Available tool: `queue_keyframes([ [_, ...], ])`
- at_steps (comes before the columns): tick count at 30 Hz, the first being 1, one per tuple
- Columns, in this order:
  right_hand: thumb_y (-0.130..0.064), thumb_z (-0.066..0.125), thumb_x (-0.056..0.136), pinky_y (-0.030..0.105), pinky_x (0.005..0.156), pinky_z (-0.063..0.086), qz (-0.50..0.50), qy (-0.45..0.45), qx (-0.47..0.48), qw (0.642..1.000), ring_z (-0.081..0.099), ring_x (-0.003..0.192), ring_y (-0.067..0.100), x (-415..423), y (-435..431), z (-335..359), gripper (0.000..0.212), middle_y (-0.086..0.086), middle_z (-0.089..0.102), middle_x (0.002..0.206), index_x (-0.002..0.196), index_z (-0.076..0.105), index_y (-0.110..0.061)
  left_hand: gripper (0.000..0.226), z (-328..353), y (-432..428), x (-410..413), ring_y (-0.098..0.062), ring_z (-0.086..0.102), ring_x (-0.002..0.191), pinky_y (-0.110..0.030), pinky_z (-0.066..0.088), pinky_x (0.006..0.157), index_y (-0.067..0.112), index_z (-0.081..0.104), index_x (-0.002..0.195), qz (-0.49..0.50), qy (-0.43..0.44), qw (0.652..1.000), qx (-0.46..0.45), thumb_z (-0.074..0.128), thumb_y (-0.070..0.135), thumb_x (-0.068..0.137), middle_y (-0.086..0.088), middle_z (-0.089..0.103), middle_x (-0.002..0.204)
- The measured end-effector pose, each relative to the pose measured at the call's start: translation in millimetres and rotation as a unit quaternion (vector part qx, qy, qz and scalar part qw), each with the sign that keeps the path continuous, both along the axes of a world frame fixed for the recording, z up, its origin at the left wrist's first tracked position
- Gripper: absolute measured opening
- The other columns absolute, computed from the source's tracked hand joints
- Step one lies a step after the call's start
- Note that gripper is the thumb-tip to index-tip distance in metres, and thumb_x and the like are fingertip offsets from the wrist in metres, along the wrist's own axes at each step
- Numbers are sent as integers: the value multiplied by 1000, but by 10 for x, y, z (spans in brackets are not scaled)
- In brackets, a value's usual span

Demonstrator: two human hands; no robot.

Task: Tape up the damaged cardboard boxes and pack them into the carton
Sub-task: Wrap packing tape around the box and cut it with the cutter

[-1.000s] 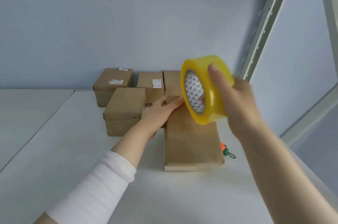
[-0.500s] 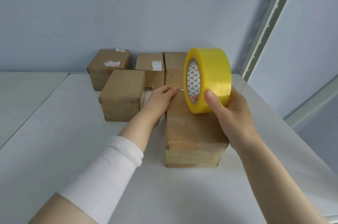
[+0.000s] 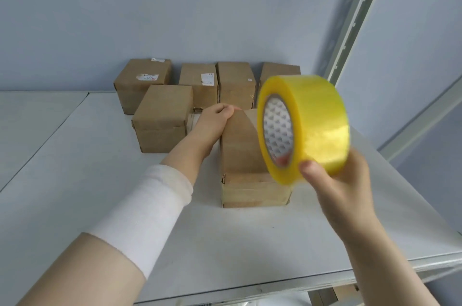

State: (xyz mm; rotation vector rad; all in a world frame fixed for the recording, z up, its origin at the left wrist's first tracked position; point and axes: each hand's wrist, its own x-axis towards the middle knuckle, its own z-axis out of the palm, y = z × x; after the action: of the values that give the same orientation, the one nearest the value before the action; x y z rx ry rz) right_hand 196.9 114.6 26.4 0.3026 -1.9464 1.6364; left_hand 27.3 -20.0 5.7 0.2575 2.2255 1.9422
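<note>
Drawn back toward the viewer since 0.5 s ago, the right hand [image 3: 342,195] grips the roll of translucent yellow packing tape [image 3: 317,128] by its lower rim, on edge above the near right corner of the long brown cardboard box [image 3: 240,150], core facing left. That box lies flat on the white table [image 3: 100,180], long axis running away from the viewer (short end face toward the camera), while the left hand [image 3: 212,121] curls its fingers over the far top edge.

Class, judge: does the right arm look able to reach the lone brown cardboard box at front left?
Probably not: its grip holds the yellow tape roll, and the left forearm bars the way to that box.
</note>
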Motion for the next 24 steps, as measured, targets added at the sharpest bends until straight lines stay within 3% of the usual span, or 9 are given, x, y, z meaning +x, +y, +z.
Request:
queue_keyframes([
  [2, -35, 55, 60, -1, 47, 36, -30, 33, 1, 999, 48, 45, -16, 256, 7, -2, 14, -29, 53, 46, 63, 65, -45, 25, -3, -4, 6, -20, 57, 103, -30, 46, 90, 17, 66, 96, 2, 11, 1000, 1, 42, 20, 99, -6, 63, 105],
  [5, -45, 62, 64, 0, 42, 38, -47, 42, 35, 997, 49, 41, -17, 556, -11, -143, 5, -30, 53, 43, 66, 65, -49, 26, -5, 3, 11, -18, 57, 101, -27, 46, 87, 21, 66, 95, 3, 17, 1000, -12, 40, 22, 99, -1, 63, 101],
  [8, -49, 66, 54, 18, 34, 42, -35, -28, -20, 999, 59, 36, 10, 695, -49, -374, 18, -1, 61, 42, 69, 70, -40, 28, -12, -6, 1, -21, 58, 105, -34, 45, 94, 28, 66, 87, 13, 30, 999, -32, 40, 26, 99, -2, 63, 104],
  [11, -44, 60, 53, 17, 37, 45, -52, -59, -66, 995, 62, 40, 13, 730, -101, -464, 20, 1, 62, 44, 69, 70, -39, 28, -23, 14, 11, -22, 57, 108, -36, 45, 96, 27, 65, 90, 12, 40, 998, -44, 38, 26, 100, -3, 62, 107],
  [15, -76, 67, 54, 36, 35, 41, -27, -69, -60, 995, 55, 42, 33, 726, -142, -489, 46, 15, 59, 48, 72, 68, -33, 23, 17, -84, 118, -15, 44, 126, -27, 36, 100, 28, 54, 116, 8, 167, 980, -110, 41, 37, 98, 4, 50, 128],
  [17, -81, 65, 50, 41, 34, 39, -36, -79, -66, 994, 53, 42, 39, 729, -140, -498, 54, 21, 57, 50, 75, 67, -33, 41, 16, -272, 297, -11, 21, 142, -24, 21, 112, 36, 46, 124, -87, 279, 947, -132, 46, 56, 89, 6, 32, 148],
  [19, -78, 69, 47, 43, 34, 39, -47, -82, -74, 993, 52, 41, 42, 720, -138, -505, 50, 25, 55, 51, 78, 65, -38, 62, -31, -427, 520, -8, 7, 145, -22, 10, 116, 40, 44, 128, -191, 378, 883, -203, 54, 70, 74, 10, 21, 154],
  [21, -65, 72, 47, 43, 33, 39, -64, -73, -69, 993, 53, 42, 43, 704, -152, -497, 40, 26, 56, 52, 80, 64, -42, 68, -88, -494, 644, -12, 17, 144, -30, 20, 117, 33, 48, 130, -220, 451, 819, -276, 70, 57, 70, 5, 31, 151],
  [24, -53, 70, 49, 29, 37, 47, -53, -54, -87, 993, 63, 43, 26, 662, -156, -403, 30, 10, 63, 49, 77, 67, -44, 60, -76, -478, 670, -18, 44, 131, -42, 41, 105, 12, 59, 122, -164, 506, 796, -289, 81, 31, 69, -2, 52, 135],
])
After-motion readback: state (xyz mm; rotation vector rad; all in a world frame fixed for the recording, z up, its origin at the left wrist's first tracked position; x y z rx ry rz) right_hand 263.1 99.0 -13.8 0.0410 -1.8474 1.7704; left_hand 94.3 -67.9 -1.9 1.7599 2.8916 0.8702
